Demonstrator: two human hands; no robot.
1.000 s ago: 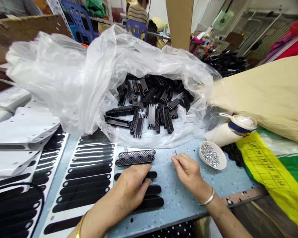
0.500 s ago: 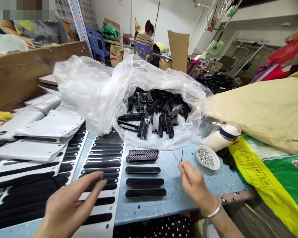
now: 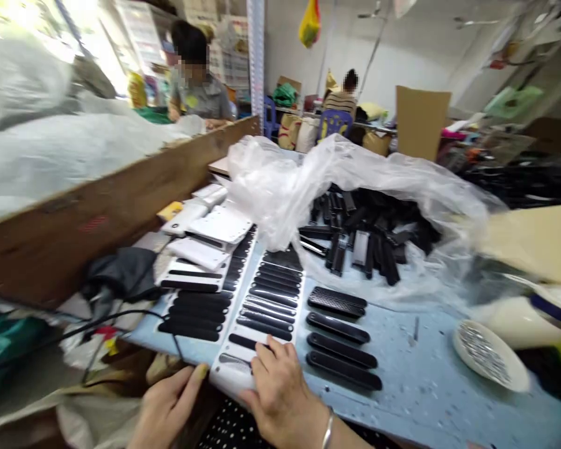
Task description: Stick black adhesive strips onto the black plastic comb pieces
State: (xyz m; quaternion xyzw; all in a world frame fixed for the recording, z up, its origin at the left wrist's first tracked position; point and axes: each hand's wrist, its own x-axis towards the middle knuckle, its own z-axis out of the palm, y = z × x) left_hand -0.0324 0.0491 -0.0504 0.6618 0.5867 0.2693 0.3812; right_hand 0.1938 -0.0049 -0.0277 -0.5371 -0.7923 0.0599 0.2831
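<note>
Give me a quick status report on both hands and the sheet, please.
Right hand on the sheet of black strips; left hand by its near corner; black bars alongside, off the sheet.

The right hand [image 3: 278, 383] is bare; round its wrist sits a slim, plain bangle [image 3: 328, 428], silvery, smooth and shiny; the forearm behind it is uncovered as far as it shows; the left hand [image 3: 166, 408] is bare too; at the lap shows black cloth [image 3: 227, 427] scattered with small, round white dots.
</note>
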